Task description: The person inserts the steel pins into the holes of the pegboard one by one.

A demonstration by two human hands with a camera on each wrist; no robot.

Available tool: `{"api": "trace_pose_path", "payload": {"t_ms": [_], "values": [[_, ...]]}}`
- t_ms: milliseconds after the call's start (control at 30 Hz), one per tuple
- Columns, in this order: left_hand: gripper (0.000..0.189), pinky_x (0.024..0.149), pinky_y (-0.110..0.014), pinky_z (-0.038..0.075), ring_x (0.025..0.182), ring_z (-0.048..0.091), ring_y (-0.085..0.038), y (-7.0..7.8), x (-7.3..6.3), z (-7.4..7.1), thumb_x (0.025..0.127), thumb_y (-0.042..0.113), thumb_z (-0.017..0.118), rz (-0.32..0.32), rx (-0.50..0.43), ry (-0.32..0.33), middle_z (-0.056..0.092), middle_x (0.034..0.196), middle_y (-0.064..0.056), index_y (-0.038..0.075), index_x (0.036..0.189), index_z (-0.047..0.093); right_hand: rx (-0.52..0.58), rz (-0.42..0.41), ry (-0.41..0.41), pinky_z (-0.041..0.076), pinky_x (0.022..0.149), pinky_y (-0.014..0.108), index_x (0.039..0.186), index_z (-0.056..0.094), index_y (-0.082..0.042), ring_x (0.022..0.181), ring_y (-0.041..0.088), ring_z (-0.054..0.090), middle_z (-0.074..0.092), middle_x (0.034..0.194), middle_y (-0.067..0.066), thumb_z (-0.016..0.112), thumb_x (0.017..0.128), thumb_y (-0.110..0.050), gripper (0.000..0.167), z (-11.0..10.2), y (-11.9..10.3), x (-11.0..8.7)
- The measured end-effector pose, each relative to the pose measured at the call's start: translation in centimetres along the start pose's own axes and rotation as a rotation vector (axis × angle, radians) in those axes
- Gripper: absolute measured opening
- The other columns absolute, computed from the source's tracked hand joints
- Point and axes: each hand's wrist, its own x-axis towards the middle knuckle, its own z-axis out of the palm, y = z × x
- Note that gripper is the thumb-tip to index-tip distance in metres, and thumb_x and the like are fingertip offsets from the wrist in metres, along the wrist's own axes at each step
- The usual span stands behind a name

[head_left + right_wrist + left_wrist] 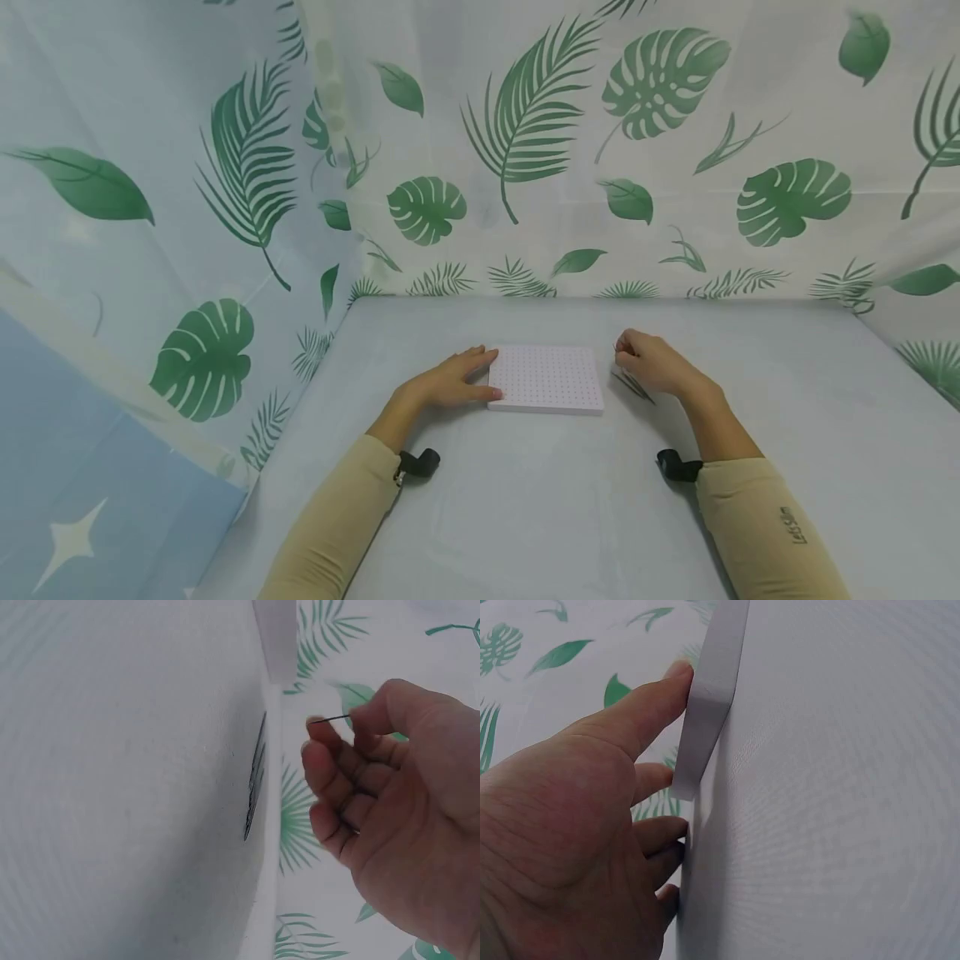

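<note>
A white board with rows of small holes point(547, 379) lies flat on the white table. My left hand point(450, 382) rests at its left side, fingers extended and spread. The thumb touches the near left corner and the index finger the far left corner; the left wrist view shows the thumb against the board's edge point(705, 727). Beyond the board's right side, my right hand point(654, 360) pinches a thin dark pin point(330, 719) between thumb and index finger, above the table. Several similar thin pins point(256, 780) lie in a small bunch below that hand.
The table point(517, 500) has a white cover and meets a leaf-printed curtain point(555, 192) at the back. Another leaf-printed curtain point(187, 208) hangs along the left. A black wrist camera point(422, 463) sits at the left sleeve, another black camera point(677, 467) at the right.
</note>
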Motion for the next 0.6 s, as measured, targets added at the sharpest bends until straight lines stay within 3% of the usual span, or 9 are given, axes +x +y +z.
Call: {"api": "trace_pose_path", "payload": {"t_ms": [367, 500, 600], "values": [[0.091, 0.132, -0.054, 0.011, 0.163, 0.012, -0.030, -0.3, 0.0, 0.0, 0.092, 0.064, 0.069, -0.021, -0.018, 0.009, 0.018, 0.175, -0.008, 0.025, 0.165, 0.030, 0.196, -0.091, 0.163, 0.053, 0.074, 0.029, 0.110, 0.055, -0.002, 0.088, 0.024, 0.065, 0.070, 0.101, 0.018, 0.051, 0.106, -0.012, 0.012, 0.0, -0.9, 0.7], [0.090, 0.132, -0.054, 0.011, 0.163, 0.012, -0.029, -0.3, -0.1, -0.1, 0.092, 0.062, 0.069, -0.019, -0.024, 0.009, 0.018, 0.175, -0.008, 0.025, 0.165, 0.031, 0.280, -0.125, 0.213, 0.056, 0.078, 0.033, 0.109, 0.055, -0.002, 0.089, 0.024, 0.069, 0.071, 0.101, 0.019, 0.053, 0.106, -0.013, 0.013, 0.1, -1.7, 1.2], [0.090, 0.132, -0.054, 0.011, 0.163, 0.012, -0.029, -0.2, -0.1, -0.1, 0.093, 0.062, 0.069, -0.004, -0.029, 0.004, 0.017, 0.175, -0.008, 0.025, 0.166, 0.030, 0.329, -0.154, 0.299, 0.057, 0.077, 0.030, 0.106, 0.057, 0.000, 0.084, 0.022, 0.071, 0.073, 0.098, 0.020, 0.054, 0.104, -0.012, 0.012, 0.3, -2.5, 1.7]]}}
